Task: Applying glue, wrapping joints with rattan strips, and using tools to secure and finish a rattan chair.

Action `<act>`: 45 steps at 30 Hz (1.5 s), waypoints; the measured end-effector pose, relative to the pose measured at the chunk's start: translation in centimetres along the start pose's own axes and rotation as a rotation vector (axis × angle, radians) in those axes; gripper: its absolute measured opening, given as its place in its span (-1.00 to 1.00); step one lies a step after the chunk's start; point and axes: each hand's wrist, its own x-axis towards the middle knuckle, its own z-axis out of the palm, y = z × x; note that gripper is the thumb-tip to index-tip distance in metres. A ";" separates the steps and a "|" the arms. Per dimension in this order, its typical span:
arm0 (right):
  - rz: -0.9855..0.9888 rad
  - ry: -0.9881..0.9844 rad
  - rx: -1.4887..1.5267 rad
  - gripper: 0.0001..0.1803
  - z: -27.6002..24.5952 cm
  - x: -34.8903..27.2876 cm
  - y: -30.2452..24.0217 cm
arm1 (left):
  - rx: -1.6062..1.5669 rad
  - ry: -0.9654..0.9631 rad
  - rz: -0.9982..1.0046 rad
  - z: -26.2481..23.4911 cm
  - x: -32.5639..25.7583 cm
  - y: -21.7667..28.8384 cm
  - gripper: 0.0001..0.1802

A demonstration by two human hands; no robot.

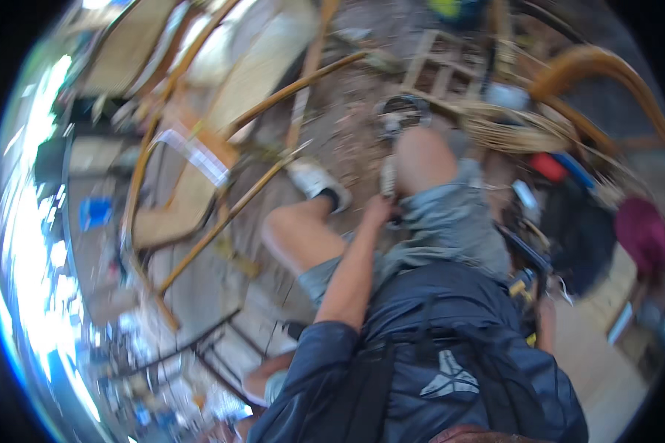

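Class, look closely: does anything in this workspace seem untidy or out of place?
Yes: the bundle of pale cane-like strips, right of the person's right knee. Loose ends stray outward instead of lying together, so it looks undone. Motion blur hides any finer damage.

Frame [233, 218] lies left of legs [427, 159], strips [521, 133] right.
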 end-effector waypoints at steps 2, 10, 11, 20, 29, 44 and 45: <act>0.089 -0.102 0.109 -0.64 -3.8 -1.3 -4.6 | 0.337 -0.059 0.297 0.4 1.7 -2.2 -0.72; 0.179 0.176 0.176 -0.71 -12.7 1.0 -2.6 | 0.138 -0.024 0.248 4.2 9.5 -6.2 -0.64; 0.073 0.282 0.252 -0.71 -16.7 -0.9 -5.3 | 0.150 -0.005 0.164 3.4 10.2 -6.0 -0.65; 0.016 0.822 0.942 -0.71 -30.4 -1.6 -7.3 | -0.673 -0.032 -0.219 1.9 13.6 -9.8 -0.67; -0.392 1.048 1.234 -0.75 -42.3 1.9 -2.8 | 0.023 -0.071 0.102 1.6 9.1 -7.0 -0.66; -0.057 1.768 1.813 -0.57 -47.4 -5.3 12.8 | -0.023 -0.107 0.002 -0.1 8.5 -5.7 -0.61; -0.062 1.782 1.808 -0.57 -47.8 -5.3 14.4 | -0.038 -0.111 0.002 -0.1 8.4 -5.7 -0.61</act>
